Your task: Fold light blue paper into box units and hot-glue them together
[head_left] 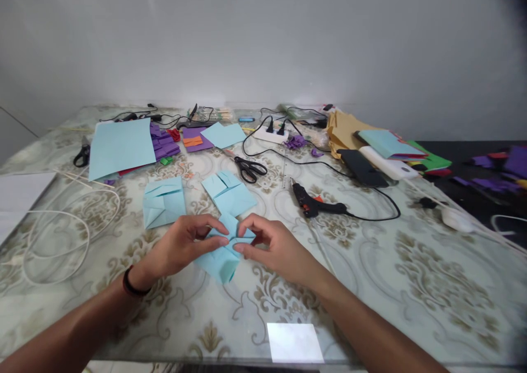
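**A:** State of the hands?

**B:** Left hand [187, 238] and right hand [275, 244] close together, just below frame centre. Thumb and forefinger of each pinched on one light-blue, folded-paper piece [218, 264], from either side.

**A:** Condition of the piece?

**B:** Creased, flaps between the fingertips, lower part angled toward the bottom of the frame. Some folds hidden by fingers. Located over the patterned, pale grey-green surface [411, 241].

**A:** Neighbours?

**B:** Two similar items. First: light-blue, squarish paper fold [164, 205], left of centre, above the left hand. Second: light-blue paper fold with upper flaps [229, 193], directly above the held piece; contact between them cannot be told. Black-handled scissors [250, 170] beyond, near centre. Black, pistol-shaped glue gun [307, 200] right of centre, lying on its side.

**A:** Readable text?

**B:** Clear-wrapped bundle of pale sticks [209, 113], upper centre: greenish marks, too small to read. White power strip [272, 135], right of it, two black plugs seated; any lettering unresolved.
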Demonstrator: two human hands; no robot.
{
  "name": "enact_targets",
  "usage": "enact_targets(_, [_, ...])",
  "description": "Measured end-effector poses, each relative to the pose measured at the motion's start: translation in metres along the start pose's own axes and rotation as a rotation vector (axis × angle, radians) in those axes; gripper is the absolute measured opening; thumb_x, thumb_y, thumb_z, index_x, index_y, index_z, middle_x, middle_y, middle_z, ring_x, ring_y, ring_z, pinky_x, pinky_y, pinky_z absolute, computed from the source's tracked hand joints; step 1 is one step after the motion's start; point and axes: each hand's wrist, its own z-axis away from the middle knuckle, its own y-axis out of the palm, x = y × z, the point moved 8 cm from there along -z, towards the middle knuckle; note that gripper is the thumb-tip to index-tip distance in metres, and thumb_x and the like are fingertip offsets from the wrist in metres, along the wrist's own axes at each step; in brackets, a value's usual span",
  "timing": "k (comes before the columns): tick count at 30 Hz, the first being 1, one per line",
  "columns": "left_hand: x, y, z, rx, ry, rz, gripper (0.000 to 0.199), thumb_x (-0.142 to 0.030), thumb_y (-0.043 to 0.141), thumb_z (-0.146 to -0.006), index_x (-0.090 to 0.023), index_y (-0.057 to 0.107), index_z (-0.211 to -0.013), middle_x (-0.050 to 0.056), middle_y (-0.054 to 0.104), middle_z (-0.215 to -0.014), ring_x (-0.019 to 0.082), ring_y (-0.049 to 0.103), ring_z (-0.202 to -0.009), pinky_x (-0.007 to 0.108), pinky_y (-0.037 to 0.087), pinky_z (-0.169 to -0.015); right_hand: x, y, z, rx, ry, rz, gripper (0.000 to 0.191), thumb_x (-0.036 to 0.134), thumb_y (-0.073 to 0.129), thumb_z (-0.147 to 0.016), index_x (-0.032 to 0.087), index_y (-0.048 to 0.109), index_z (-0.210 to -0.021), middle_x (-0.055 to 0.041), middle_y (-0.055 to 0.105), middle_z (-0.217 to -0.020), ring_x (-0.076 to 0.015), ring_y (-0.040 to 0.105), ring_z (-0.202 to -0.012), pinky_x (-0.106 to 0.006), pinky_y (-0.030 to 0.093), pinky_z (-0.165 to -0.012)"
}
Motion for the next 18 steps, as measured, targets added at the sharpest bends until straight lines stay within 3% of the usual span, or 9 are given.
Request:
enact_targets(4, [0.0, 0.003, 0.001, -0.019, 0.006, -0.015, 0.023, -0.039, 0.076, -0.089, -0.019, 0.073, -0.097, -0.004, 0.052, -0.068, 0.012, 0.042, -0.062, 0.025, 0.032, -0.057, -0.005, 0.001, 0.001, -0.014, 0.032, -0.052, 0.031, 0.031, 0.075, -0.088, 0.026, 0.05, -0.106, 0.0063, 0.06, -0.078, -0.012, 0.059, -0.064, -0.024, 0.048, -0.062])
enact_targets(9, [-0.007, 0.007, 0.003, -0.077, 0.043, 0.143, 0.029, -0.03, 0.079, -0.088, -0.023, 0.061, -0.11, -0.007, 0.043, -0.069, 0.01, 0.041, -0.062, 0.023, 0.033, -0.057, -0.009, 0.005, 0.002, -0.004, 0.059, -0.08, 0.046, 0.031, 0.077, -0.086, 0.028, 0.052, -0.123, 0.0059, 0.059, -0.077, -0.013, 0.06, -0.062, -0.025, 0.047, -0.058])
enact_targets(14, [-0.006, 0.02, 0.003, 0.001, -0.043, 0.446, 0.056, -0.027, 0.078, -0.088, -0.026, 0.042, -0.13, -0.006, 0.058, -0.074, 0.009, 0.053, -0.059, 0.019, 0.038, -0.053, -0.01, 0.0, 0.001, -0.061, 0.072, -0.16, 0.039, 0.041, 0.079, -0.085, 0.023, 0.062, -0.115, 0.0047, 0.059, -0.074, -0.0135, 0.061, -0.064, -0.026, 0.048, -0.061])
enact_targets(18, [-0.003, 0.018, 0.001, -0.029, -0.075, 0.442, 0.058, -0.027, 0.081, -0.084, -0.025, 0.043, -0.128, -0.006, 0.059, -0.075, 0.008, 0.051, -0.058, 0.018, 0.037, -0.051, -0.011, -0.003, -0.001, -0.073, 0.095, -0.165, 0.037, 0.054, 0.073, -0.088, 0.018, 0.065, -0.09, 0.0024, 0.062, -0.065, -0.0129, 0.059, -0.06, -0.026, 0.044, -0.06])
